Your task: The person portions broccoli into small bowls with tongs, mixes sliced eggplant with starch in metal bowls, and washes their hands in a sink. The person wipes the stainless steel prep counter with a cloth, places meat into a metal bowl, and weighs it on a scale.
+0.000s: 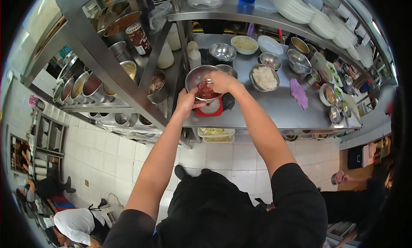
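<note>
A steel mixing bowl [194, 75] with red raw meat [206, 92] in it is tilted over a red kitchen scale [209, 107] at the counter's front edge. My left hand [186, 101] grips the bowl's near-left rim, thumb toward the inside. Over the bowl's right side, my right hand [221, 83] has its fingers curled down toward the meat. A small bit of shiny metal shows at those fingers; its kind cannot be made out. Just behind my right hand stands another steel bowl [227, 70], partly hidden.
A bowl of white rice [264, 78] and a purple cloth [298, 94] lie to the right. Behind are an empty steel bowl [222, 52] and a white bowl of pale food [244, 44]. A metal shelf post [116, 68] rises at left. Other people [75, 225] are behind me.
</note>
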`<state>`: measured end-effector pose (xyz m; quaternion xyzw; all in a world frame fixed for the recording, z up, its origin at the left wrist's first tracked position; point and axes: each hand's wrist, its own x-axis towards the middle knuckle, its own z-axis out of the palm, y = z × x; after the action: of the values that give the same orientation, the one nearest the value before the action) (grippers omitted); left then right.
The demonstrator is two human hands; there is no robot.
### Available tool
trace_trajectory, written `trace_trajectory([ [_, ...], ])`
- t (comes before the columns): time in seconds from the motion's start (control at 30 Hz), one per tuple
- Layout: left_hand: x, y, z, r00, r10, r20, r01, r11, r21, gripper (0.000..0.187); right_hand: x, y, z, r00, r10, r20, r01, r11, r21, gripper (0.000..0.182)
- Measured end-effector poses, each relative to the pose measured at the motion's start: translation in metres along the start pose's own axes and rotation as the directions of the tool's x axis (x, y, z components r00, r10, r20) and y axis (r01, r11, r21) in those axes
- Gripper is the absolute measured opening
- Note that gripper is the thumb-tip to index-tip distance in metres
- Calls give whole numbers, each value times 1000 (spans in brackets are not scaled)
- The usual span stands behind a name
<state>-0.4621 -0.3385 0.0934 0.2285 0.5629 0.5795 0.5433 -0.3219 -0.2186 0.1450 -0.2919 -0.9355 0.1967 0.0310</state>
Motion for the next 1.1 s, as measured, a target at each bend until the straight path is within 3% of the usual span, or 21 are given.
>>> trace_trajectory([
  [0.3, 3, 6, 6, 1000, 20, -18, -19, 997, 78, 40, 9, 1, -1, 997, -65, -30, 63, 996, -63, 36],
  [0.43, 9, -3, 0, 998, 55, -22, -55, 998, 28, 33, 10, -11, -2, 998, -57, -1, 56, 979, -197, 35],
  [0.5, -2, -2, 1, 986, 165, -20, -166, 984, -62, 33, 7, -21, 6, 999, -37, -15, 33, 982, -184, 33],
  [0.53, -7, -7, -4, 933, 347, -99, -317, 920, 229, 35, 2, -27, 12, 999, -50, 5, 50, 987, -154, 30],
  [0.57, -14, -14, -12, 846, 516, -137, -385, 767, 514, 36, -3, -38, 22, 997, -73, 36, 77, 989, -124, 28],
  [0.6, -34, -10, -15, 969, 201, -141, -171, 964, 203, 37, -11, -61, 26, 988, -36, 151, 70, 970, -231, 22],
  [0.63, -33, -35, -39, 926, 377, -19, -307, 782, 542, 41, -19, -82, 34, 967, 12, 253, 78, 936, -343, 18],
  [0.67, -41, -61, -56, 951, 310, 15, -277, 827, 490, 41, -21, -92, 54, 933, 18, 360, 112, 935, -337, 15],
  [0.7, -66, -61, -75, 995, -23, 94, -17, 914, 405, 40, -25, -108, 72, 869, 18, 495, 164, 933, -320, 18],
  [0.73, -96, -57, -92, 994, -78, 79, 37, 903, 428, 38, -25, -114, 108, 812, 35, 583, 198, 923, -330, 20],
  [0.77, -107, -78, -117, 971, -206, 123, 138, 900, 413, 38, -25, -112, 149, 792, -60, 608, 255, 937, -240, 18],
  [0.8, -93, -142, -154, 940, -306, 147, 173, 805, 568, 39, -27, -130, 171, 760, 1, 650, 171, 965, -201, 20],
  [0.83, -104, -180, -185, 940, -304, 157, 187, 840, 509, 40, -22, -155, 188, 725, -60, 686, 220, 964, -148, 21],
  [0.87, -139, -159, -200, 908, -405, 103, 358, 881, 309, 42, -12, -152, 242, 756, -121, 644, 223, 972, -78, 20],
  [0.93, -155, -209, -243, 870, -485, -88, 487, 874, -3, 45, 13, -155, 326, 828, -127, 546, 121, 991, 47, 27],
  [0.97, -162, -224, -257, 830, -512, -220, 501, 859, -110, 47, 26, -155, 360, 848, -118, 516, 89, 993, 79, 31],
  [1.0, -167, -240, -267, 821, -526, -222, 510, 851, -129, 47, 44, -165, 369, 873, 0, 487, -37, 997, 67, 33],
  [1.03, -169, -252, -278, 799, -473, -371, 434, 881, -188, 49, 62, -172, 381, 885, 117, 450, -161, 985, 59, 34],
  [1.07, -168, -265, -291, 748, -420, -514, 351, 908, -231, 52, 76, -157, 411, 981, 21, 192, -44, 992, 117, 36],
  [1.1, -165, -280, -304, 725, -410, -553, 337, 912, -234, 55, 89, -174, 388, 914, 125, 386, -117, 992, -45, 40],
])
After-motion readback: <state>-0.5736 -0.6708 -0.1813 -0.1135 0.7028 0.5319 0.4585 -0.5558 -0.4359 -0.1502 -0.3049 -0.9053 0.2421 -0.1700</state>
